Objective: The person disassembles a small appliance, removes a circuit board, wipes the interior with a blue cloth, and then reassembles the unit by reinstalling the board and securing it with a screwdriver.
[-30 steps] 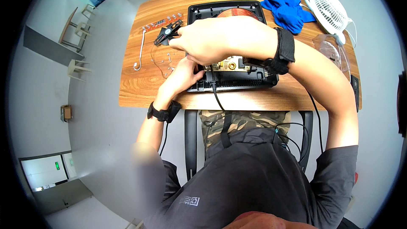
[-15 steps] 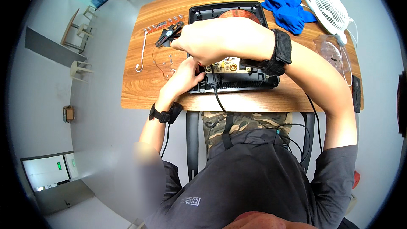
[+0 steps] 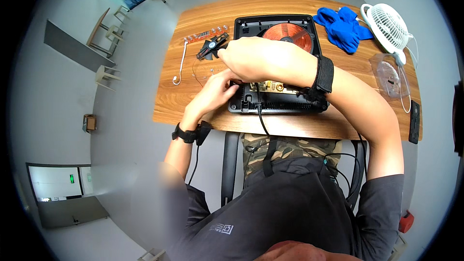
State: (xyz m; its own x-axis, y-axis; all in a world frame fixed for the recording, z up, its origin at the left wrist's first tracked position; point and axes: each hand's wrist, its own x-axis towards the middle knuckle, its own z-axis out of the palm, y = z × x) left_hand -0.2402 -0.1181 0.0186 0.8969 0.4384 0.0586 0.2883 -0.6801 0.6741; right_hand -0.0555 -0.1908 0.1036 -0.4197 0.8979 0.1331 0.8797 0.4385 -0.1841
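Note:
An opened induction cooker's black housing [image 3: 316, 34] lies on the table with its copper coil [image 3: 290, 35] toward the far side. A yellowish circuit board [image 3: 273, 87] sits nearer to me, partly under my right forearm. My right hand [image 3: 249, 58] arches over the housing's left side, fingers curled; what they hold is hidden. My left hand [image 3: 215, 92] is at the housing's left edge, fingers bent close together beside my right hand. Whatever is between them is hidden. A black cooling fan [image 3: 212, 46] lies just left of my right hand.
Left of the housing lie an orange strip board [image 3: 205, 35] with a white cable [image 3: 182, 63] and several small screws. A blue cloth [image 3: 344, 29], a white fan [image 3: 386, 26] and a clear plastic piece [image 3: 389, 77] lie right. A black cord [image 3: 261, 116] leaves the housing's near edge.
The view has shifted, so the table sits lower and further right. My left hand has slid slightly left and away along the housing's edge. My right hand stays beside it, and more coil shows.

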